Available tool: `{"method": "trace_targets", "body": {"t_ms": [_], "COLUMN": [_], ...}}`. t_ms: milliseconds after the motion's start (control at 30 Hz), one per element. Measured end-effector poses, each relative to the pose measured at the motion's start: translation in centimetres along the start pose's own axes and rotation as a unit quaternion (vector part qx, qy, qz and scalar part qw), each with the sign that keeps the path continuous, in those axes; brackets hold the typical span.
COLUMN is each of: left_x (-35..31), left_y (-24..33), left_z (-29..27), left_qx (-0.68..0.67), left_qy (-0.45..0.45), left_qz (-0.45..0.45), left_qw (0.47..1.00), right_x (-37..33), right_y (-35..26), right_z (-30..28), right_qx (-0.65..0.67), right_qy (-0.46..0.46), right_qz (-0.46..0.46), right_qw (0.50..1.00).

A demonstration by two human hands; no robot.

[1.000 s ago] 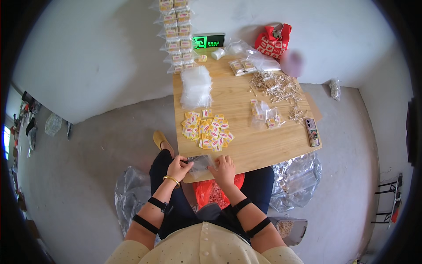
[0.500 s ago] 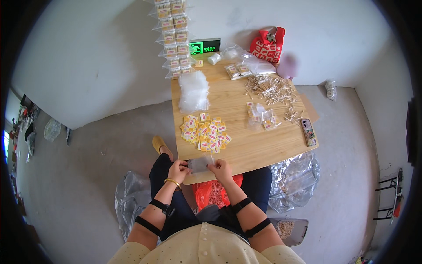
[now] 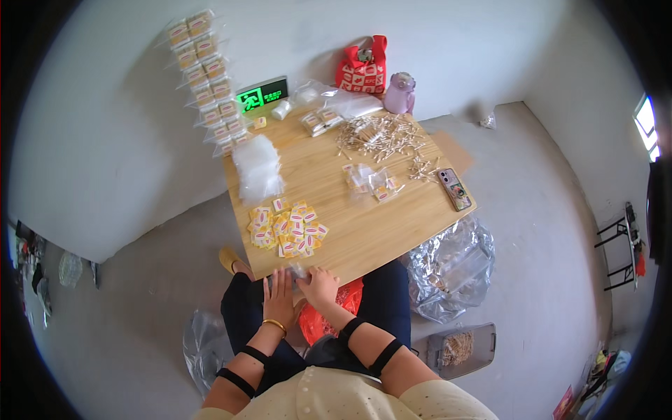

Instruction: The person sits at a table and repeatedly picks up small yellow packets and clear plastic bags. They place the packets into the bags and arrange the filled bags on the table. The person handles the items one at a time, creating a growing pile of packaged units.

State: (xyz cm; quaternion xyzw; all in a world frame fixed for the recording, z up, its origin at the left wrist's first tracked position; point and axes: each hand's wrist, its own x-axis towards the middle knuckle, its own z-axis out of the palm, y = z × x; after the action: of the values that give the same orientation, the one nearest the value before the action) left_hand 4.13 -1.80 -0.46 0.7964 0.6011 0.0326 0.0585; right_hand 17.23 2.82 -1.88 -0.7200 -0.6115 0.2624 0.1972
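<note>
A small clear plastic bag (image 3: 298,270) is at the near edge of the table, mostly covered by my hands. My right hand (image 3: 320,288) is closed on it, fingers bent. My left hand (image 3: 278,295) lies beside it with fingers stretched out over the table edge; its thumb is hidden. Just beyond them is a loose pile of small yellow and white cards (image 3: 294,227). Farther back sits a stack of flat clear bags (image 3: 256,168). Some bags with cards inside (image 3: 381,186) lie mid-table, to the right of the pile.
Loose cotton swabs (image 3: 381,136) spread over the back right of the wooden table (image 3: 350,231). A phone (image 3: 455,189) lies at its right edge. A tall stack of filled packs (image 3: 206,87) rises at back left. A red bag (image 3: 329,315) sits between my legs; a grey bin (image 3: 483,346) stands on the floor.
The whole view has turned, so the table sits farther left. My left hand has gone from gripping the bag to stretched fingers, and the bag is no longer spread flat between both hands.
</note>
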Motion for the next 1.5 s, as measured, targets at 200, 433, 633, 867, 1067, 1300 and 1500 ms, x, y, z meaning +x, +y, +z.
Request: {"method": "trace_targets", "body": {"t_ms": [200, 433, 633, 867, 1067, 1300, 1500], "left_x": [-0.2, -0.3, -0.1, 0.1, -0.3, -0.3, -0.3], "left_y": [-0.5, -0.8, -0.7, -0.6, -1.2, -1.8, -2.0], "left_z": [1.1, 0.5, 0.3, 0.2, 1.0, 0.6, -0.6], "left_qx": [0.017, 0.005, 0.000, -0.003, -0.009, -0.100, -0.079], "left_qy": [-0.052, -0.077, -0.086, -0.092, -0.075, -0.027, 0.013], "left_qz": [0.008, 0.012, 0.016, 0.018, 0.020, 0.012, 0.008], "left_qw": [0.998, 0.997, 0.996, 0.996, 0.997, 0.995, 0.997], "right_x": [0.8, 10.0, 11.5, 7.3, 7.2, 7.0, 4.0], "right_y": [1.6, 5.9, 7.8, 6.2, 10.8, 10.3, 10.2], "right_z": [-0.8, -8.7, -8.4, -9.2, -8.9, -9.9, -11.6], "right_qx": [0.015, -0.098, -0.237, -0.131, -0.143, -0.051, 0.032], "right_qy": [-0.047, 0.133, 0.090, 0.067, 0.124, 0.114, 0.132], "right_qz": [-0.044, -0.142, -0.115, -0.158, -0.181, -0.176, -0.133], "right_qw": [0.998, 0.976, 0.960, 0.976, 0.965, 0.976, 0.982]}}
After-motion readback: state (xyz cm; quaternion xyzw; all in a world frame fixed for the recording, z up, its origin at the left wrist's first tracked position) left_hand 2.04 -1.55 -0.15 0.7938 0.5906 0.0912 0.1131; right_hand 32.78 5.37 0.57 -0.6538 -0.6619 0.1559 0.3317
